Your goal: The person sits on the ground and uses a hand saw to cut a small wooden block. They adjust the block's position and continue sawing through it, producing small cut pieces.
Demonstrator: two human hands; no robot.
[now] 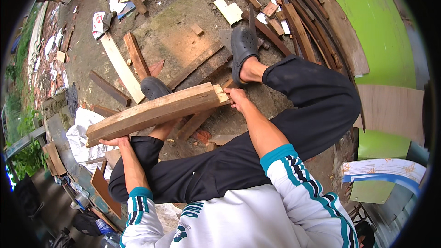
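I hold a stack of rough wooden boards (156, 112) level across my knees. My left hand (115, 141) grips the underside of the stack's left end. My right hand (235, 97) clasps its right end, fingers curled over the notched tip. My legs in black trousers (303, 110) are bent beneath the boards. One foot in a dark clog (242, 50) rests on the ground ahead, the other clog (154, 87) shows just behind the stack.
Loose planks and offcuts (124, 66) litter the concrete ground (183, 4). Long curved boards (317, 18) lean along a green wall (381, 23) at right. A white sack (85, 133) lies at left, and a painted curved panel (386, 170) at lower right.
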